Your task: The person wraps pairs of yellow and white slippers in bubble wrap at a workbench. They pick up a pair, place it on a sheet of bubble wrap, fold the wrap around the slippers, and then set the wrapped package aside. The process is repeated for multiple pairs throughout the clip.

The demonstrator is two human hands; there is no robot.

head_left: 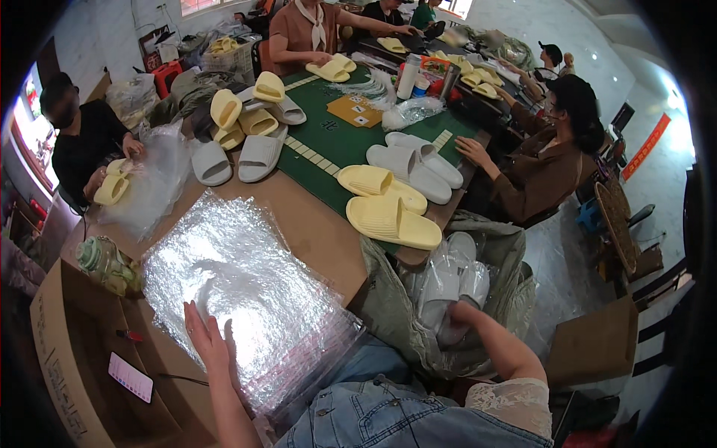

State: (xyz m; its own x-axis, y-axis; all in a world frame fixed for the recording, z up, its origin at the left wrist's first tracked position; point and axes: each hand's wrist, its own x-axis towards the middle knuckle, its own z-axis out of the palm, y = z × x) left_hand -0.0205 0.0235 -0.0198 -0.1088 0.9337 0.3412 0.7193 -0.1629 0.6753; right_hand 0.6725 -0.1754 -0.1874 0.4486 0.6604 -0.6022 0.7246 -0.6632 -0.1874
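My left hand (207, 337) lies with its fingers stretched out on a thick stack of shiny clear plastic bags (246, 276) at the table's near edge. To the right, my right hand (461, 315) reaches down into an open grey-green woven sack (388, 302). It grips the near end of a clear bag holding grey slippers (437, 291); its fingertips are partly hidden by the plastic. More bagged grey slippers (475, 282) lie beside it in the sack. Beyond the sack, yellow slippers (392, 224) and a grey pair (418, 168) rest on the table's right corner.
Left of the stack stand a glass jar (108, 263) and an open cardboard box (56, 328) with a phone (131, 378) inside. Grey slippers (261, 155) and yellow ones sit at the back left of the green table (317, 119). Several people work around it.
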